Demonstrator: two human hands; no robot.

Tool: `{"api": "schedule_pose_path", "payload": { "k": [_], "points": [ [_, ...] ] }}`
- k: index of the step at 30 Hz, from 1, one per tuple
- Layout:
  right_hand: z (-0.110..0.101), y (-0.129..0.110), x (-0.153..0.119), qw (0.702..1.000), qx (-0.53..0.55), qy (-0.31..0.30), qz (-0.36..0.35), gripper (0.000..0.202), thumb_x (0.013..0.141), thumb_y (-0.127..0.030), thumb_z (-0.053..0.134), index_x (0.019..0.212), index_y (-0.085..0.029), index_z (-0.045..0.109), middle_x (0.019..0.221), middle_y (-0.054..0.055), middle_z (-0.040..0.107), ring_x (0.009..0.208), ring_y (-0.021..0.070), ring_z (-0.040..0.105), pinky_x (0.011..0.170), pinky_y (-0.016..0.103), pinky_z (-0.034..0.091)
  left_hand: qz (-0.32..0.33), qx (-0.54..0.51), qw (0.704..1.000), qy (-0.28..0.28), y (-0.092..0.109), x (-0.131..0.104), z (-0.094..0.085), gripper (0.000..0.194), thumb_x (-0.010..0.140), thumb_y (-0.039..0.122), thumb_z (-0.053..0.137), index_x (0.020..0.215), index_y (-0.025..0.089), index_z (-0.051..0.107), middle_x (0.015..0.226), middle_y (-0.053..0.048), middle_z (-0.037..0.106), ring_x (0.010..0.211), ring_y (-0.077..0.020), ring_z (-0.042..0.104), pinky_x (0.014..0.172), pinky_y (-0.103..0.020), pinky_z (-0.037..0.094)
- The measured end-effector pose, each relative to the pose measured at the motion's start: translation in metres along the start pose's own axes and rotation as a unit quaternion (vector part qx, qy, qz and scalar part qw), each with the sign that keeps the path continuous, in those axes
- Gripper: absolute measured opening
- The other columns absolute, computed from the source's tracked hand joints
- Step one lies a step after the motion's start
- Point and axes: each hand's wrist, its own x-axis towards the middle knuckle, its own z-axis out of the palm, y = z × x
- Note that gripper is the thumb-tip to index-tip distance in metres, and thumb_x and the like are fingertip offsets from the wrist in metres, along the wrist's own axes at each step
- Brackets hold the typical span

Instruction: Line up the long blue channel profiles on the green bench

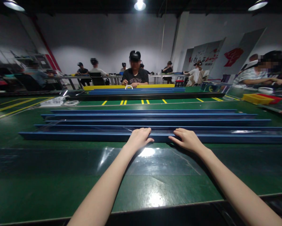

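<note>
Both of my hands are at the nearest long blue channel (pixel 79 137), which lies across the green table. My left hand (pixel 140 137) grips its near wall, fingers curled over the top edge and thumb on the outer side. A short way to the right, my right hand (pixel 187 138) holds the same wall in a similar way, with the fingertips hidden behind it. Inside this channel lies something clear and glossy, likely a plastic strip (pixel 246 131). Between me and the channel, a wide transparent sheet (pixel 84 160) rests flat on the tabletop.
More blue channels (pixel 155 121) lie parallel behind the near one. Farther back are a black bar (pixel 150 96) and a yellow bar (pixel 155 85). A person (pixel 135 75) sits opposite, beside a white ring (pixel 129 88). Yellow and red trays (pixel 255 99) stand at right.
</note>
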Motion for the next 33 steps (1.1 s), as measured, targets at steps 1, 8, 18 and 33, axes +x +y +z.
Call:
{"api": "schedule_pose_path", "payload": {
  "k": [1,8,18,33],
  "points": [
    [0.0,0.0,0.0,1.0,-0.001,0.0,0.001,0.041,0.085,-0.048,0.028,0.071,-0.02,0.054,0.075,0.005,0.059,0.07,0.0153,0.054,0.057,0.024,0.032,-0.002,-0.007,1.0,0.001,0.0,0.0,0.0,0.027,0.078,0.044,0.052,0.087,0.019,0.048,0.087,-0.004,0.061,0.082,-0.0186,0.057,0.065,-0.026,0.041],
    [-0.002,-0.001,0.001,1.0,-0.001,-0.002,0.001,0.041,0.085,-0.047,0.028,0.072,-0.019,0.055,0.077,0.005,0.06,0.071,0.0157,0.055,0.059,0.025,0.032,-0.006,-0.02,1.0,0.024,-0.002,0.001,-0.001,0.029,0.074,0.047,0.055,0.077,0.018,0.052,0.084,-0.003,0.058,0.084,-0.0177,0.053,0.067,-0.026,0.04],
    [-0.001,0.0,0.001,1.0,-0.004,-0.005,-0.001,0.041,0.085,-0.048,0.028,0.071,-0.019,0.054,0.075,0.005,0.059,0.07,0.0156,0.054,0.058,0.025,0.032,-0.019,0.003,1.0,0.007,-0.001,0.002,-0.004,0.031,0.074,0.049,0.054,0.076,0.019,0.055,0.08,-0.003,0.06,0.082,-0.0185,0.055,0.063,-0.026,0.039],
    [-0.001,0.0,0.0,1.0,-0.004,-0.004,0.002,0.041,0.085,-0.048,0.028,0.071,-0.019,0.054,0.075,0.005,0.059,0.072,0.0159,0.055,0.059,0.024,0.032,0.039,0.034,0.998,0.031,-0.005,-0.001,0.01,0.032,0.082,0.048,0.041,0.083,0.018,0.052,0.086,-0.003,0.058,0.084,-0.0175,0.054,0.065,-0.025,0.04]
  ]
}}
